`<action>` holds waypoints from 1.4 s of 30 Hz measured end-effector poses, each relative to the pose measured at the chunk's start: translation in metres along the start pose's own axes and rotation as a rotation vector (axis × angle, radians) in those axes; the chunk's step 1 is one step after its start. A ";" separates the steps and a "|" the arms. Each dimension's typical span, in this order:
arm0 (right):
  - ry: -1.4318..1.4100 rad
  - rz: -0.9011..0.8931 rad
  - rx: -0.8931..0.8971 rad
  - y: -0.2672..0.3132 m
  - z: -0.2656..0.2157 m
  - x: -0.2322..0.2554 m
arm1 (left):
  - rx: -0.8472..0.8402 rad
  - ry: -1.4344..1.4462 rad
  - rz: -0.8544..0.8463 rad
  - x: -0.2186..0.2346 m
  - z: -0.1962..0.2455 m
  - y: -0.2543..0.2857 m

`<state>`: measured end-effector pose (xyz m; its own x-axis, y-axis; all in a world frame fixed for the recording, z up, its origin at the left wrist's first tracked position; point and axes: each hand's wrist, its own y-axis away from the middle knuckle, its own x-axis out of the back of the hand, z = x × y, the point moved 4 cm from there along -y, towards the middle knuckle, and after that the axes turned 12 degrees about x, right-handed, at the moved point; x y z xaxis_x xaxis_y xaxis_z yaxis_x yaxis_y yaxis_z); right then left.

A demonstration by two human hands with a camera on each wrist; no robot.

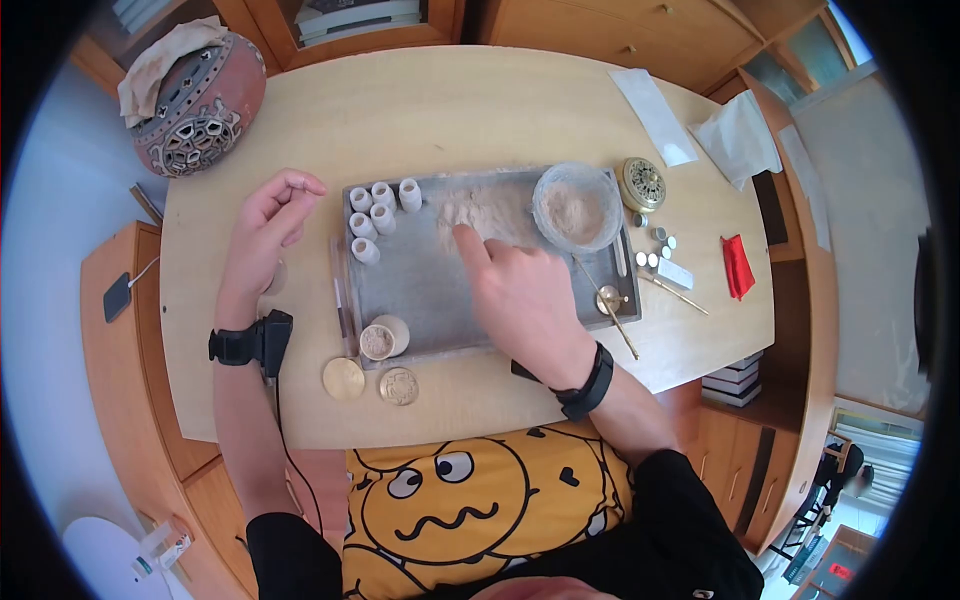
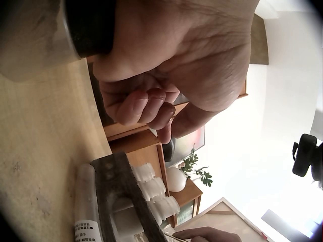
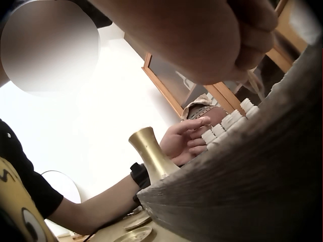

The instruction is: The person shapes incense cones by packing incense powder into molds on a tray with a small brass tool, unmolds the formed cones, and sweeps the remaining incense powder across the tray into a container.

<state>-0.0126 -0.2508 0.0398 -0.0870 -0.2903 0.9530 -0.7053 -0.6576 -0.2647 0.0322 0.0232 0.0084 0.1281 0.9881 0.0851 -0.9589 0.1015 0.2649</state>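
Note:
Over the grey tray (image 1: 420, 290), my right hand (image 1: 530, 300) points its index finger down at the loose pale powder (image 1: 480, 208); the other fingers are bent under. Whether the fingertip touches the powder, I cannot tell. My left hand (image 1: 268, 225) is raised left of the tray, holding nothing visible. In the left wrist view, this hand (image 2: 186, 65) has loosely bent fingers, with thumb and index close together. Several small white bottles (image 1: 383, 217) stand in the tray's back left corner. A bowl of powder (image 1: 577, 207) sits at its back right.
An open gold container of powder (image 1: 378, 341) stands at the tray's front left, near two gold discs (image 1: 343, 379) (image 1: 398, 386). A thin rod (image 1: 620, 325) crosses the tray's right edge. Beyond are a pierced gold burner (image 1: 642, 185), small tubs, a red pouch (image 1: 738, 267) and a patterned pot (image 1: 205, 105).

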 end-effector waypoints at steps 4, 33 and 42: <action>0.034 -0.027 -0.072 0.003 0.009 0.004 | -0.019 -0.016 0.002 0.000 0.000 0.001; 0.013 0.002 -0.079 -0.003 0.022 0.011 | -0.006 -0.013 0.036 -0.002 0.002 0.003; -0.035 -0.012 -0.014 -0.012 0.019 0.009 | -0.009 -0.028 0.026 -0.005 0.006 0.002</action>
<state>0.0084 -0.2585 0.0492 -0.0539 -0.3069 0.9502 -0.7163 -0.6511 -0.2510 0.0313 0.0177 0.0143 0.1099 0.9868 0.1187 -0.9642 0.0769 0.2538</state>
